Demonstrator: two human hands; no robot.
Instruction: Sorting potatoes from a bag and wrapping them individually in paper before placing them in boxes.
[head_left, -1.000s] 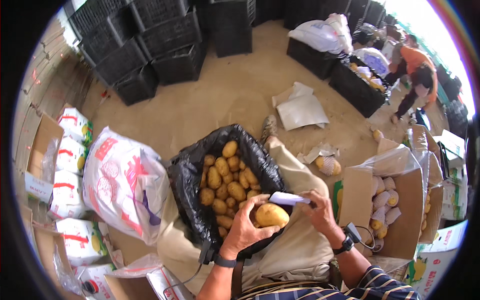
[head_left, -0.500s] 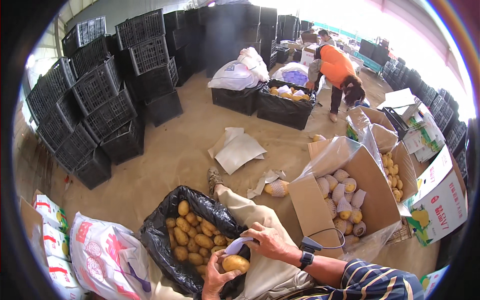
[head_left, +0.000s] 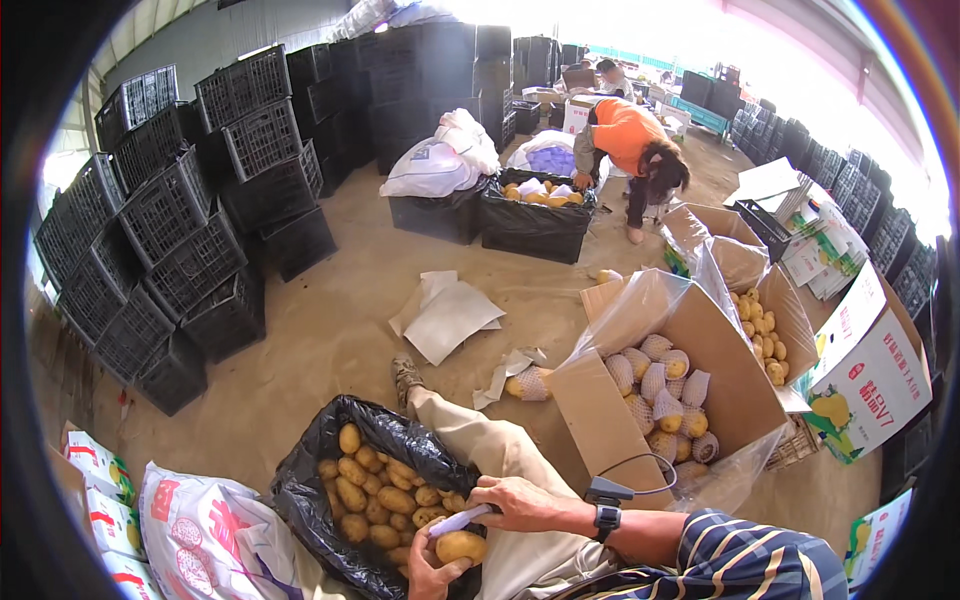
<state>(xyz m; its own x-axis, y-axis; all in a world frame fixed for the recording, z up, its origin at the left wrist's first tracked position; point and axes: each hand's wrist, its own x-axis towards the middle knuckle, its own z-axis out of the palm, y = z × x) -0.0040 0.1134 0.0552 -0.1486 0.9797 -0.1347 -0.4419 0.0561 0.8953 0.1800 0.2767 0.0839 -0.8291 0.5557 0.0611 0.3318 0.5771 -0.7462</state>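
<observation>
A yellow potato (head_left: 462,547) rests in the fingers of my left hand (head_left: 428,574), held above my lap. My right hand (head_left: 522,503) pinches a pale lilac foam net sleeve (head_left: 462,519), which reaches down to the potato and my left fingers. How far the sleeve covers the potato I cannot tell. Just left of my hands, a crate lined with black plastic (head_left: 300,480) holds many loose potatoes (head_left: 380,490). On my right, an open cardboard box (head_left: 735,385) with a clear plastic liner contains potatoes in white foam nets (head_left: 665,390).
One netted potato (head_left: 528,384) lies on the floor beside paper scraps. Stacks of black crates (head_left: 165,220) line the left. A white printed sack (head_left: 205,530) stands at lower left, and printed cartons (head_left: 870,370) at right. Farther off, a person in orange (head_left: 630,135) bends beside another crate (head_left: 535,225).
My view has shifted slightly, so the surroundings sit farther left. Both hands have moved a little, still holding the potato and the foam net sleeve close together.
</observation>
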